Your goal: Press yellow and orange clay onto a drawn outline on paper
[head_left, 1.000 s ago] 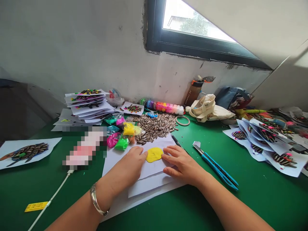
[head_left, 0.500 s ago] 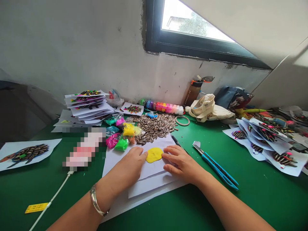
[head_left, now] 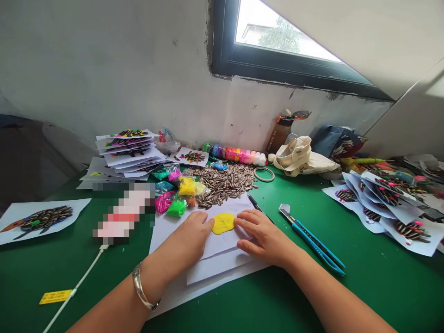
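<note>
A flat, rounded patch of yellow modelling clay [head_left: 223, 223] lies on white paper [head_left: 217, 270] in front of me. On its left side, my left hand [head_left: 192, 233] rests on the sheet, a fingertip at the clay's edge; the hand is open, grips nothing, and its other fingers are partly hidden. My right hand [head_left: 258, 233] is open too, its spread fingers reaching the clay's right edge and the thumb apart on the paper. Faint pencil lines show below the clay.
Behind the paper are a heap of striped sunflower seeds [head_left: 227, 182] and bagged clay [head_left: 176, 207]. To the right lie a pen [head_left: 255, 202], a blue utility knife [head_left: 312, 240] and a tape roll [head_left: 264, 174]. Seed pictures [head_left: 130, 159] are stacked at left; a cable [head_left: 79, 282] crosses the table.
The whole view has shifted very slightly, so everything sits a little further right. Both hands and the yellow clay keep nearly the same places relative to each other.
</note>
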`<state>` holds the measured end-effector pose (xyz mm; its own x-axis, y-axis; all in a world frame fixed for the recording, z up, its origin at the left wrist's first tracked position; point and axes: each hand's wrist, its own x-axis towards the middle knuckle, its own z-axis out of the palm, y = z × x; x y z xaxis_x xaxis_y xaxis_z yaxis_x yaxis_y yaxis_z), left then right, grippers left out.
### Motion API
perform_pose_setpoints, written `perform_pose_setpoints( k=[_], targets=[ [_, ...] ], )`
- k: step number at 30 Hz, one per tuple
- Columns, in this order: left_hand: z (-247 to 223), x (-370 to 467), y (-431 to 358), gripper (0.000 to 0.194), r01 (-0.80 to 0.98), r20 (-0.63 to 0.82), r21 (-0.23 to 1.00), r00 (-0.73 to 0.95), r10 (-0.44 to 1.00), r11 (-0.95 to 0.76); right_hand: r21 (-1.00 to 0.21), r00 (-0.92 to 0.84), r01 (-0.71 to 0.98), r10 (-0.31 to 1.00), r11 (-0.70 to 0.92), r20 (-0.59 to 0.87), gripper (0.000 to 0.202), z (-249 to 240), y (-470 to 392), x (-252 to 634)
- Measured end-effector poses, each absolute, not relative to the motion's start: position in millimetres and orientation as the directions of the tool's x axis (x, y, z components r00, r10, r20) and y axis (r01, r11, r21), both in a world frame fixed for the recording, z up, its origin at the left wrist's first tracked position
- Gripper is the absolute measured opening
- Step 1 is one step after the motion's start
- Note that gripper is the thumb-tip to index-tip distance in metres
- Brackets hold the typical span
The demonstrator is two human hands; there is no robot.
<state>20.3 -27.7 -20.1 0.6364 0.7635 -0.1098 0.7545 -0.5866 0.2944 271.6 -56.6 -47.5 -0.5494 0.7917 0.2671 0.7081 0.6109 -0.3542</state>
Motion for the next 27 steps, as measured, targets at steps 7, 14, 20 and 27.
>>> perform_pose_setpoints(
  k=[7,14,20,27],
  targets=[
    [-20.5,19.8,-27.0,0.041,0.765,-0.12,0.269,0.63,0.768,-0.585,-0.27,-0.577,0.728,0.776,0.631,0.256,0.046,-47.7,-60.8,267.3],
    [-20.5,19.6,-28.3,0.042,0.761,-0.119,0.274,0.634,0.764,-0.588,-0.24,-0.598,0.722,0.76,0.649,0.255,0.049,-46.9,-62.0,263.8],
    [-23.5,19.4,-27.8,0.041,0.758,-0.1,0.275,0.635,0.766,-0.592,-0.271,-0.566,0.726,0.773,0.632,0.288,0.05,-47.7,-62.9,259.6],
    [-25.1,19.6,-27.6,0.038,0.754,-0.096,0.267,0.641,0.762,-0.601,-0.271,-0.609,0.711,0.761,0.648,0.222,0.05,-47.7,-63.2,251.5]
  ],
)
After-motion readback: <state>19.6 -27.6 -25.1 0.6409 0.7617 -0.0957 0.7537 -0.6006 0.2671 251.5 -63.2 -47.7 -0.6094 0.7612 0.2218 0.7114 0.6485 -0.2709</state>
